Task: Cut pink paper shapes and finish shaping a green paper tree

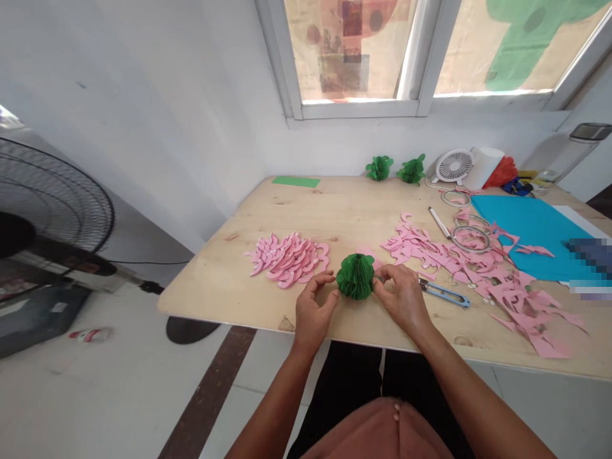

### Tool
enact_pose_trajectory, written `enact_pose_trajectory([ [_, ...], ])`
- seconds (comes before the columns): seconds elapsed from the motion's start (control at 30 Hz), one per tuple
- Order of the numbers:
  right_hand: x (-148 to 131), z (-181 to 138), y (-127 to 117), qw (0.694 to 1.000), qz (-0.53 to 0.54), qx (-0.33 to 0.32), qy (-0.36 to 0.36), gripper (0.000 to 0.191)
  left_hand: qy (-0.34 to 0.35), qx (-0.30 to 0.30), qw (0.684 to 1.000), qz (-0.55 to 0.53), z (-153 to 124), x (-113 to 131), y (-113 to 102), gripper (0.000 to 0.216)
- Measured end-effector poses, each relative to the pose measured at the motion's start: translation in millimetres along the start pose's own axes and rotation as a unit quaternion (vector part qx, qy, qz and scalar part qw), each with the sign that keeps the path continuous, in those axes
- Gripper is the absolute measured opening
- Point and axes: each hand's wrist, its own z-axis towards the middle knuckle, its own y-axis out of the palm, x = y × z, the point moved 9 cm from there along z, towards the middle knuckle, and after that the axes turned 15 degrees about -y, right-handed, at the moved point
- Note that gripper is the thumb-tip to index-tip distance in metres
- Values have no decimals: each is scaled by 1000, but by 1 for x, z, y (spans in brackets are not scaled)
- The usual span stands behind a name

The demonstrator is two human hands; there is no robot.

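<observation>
A green folded-paper ornament [355, 278], pleated like a honeycomb ball, stands on the table close to its front edge. My right hand [401, 296] pinches its right edge between thumb and fingers. On the other side, my left hand [314, 307] is curved with thumb and fingers apart, the tips right beside the ornament's left edge; whether they touch it I cannot tell. Left of the ornament lies a heap of pink curved paper cutouts [294, 258]. Blue thread snips [445, 293] rest just beyond my right hand.
Pink paper scraps [516, 299] spread over the right side, near tape rolls [471, 240], a white pen [439, 223] and blue sheets [521, 217]. Two green paper ornaments [379, 167], a small white fan [454, 166] and a green strip [296, 182] sit at the back. A standing fan [52, 197] is left.
</observation>
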Motion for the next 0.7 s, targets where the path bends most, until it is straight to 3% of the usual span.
enact_pose_trajectory([
  [0.23,0,0,0,1000,3,5,-2,7,8,29,1000,1,-6,11,-13,24],
  [0.37,1,-1,1,1000,5,-2,1,6,77,24,994,80,-12,42,-10,24],
  [0.53,-3,0,-1,1000,-6,0,-10,6,224,-61,948,218,-20,93,22,36],
  [0.7,-10,4,-1,999,-39,-7,-38,6,302,-134,881,339,-20,111,57,37],
])
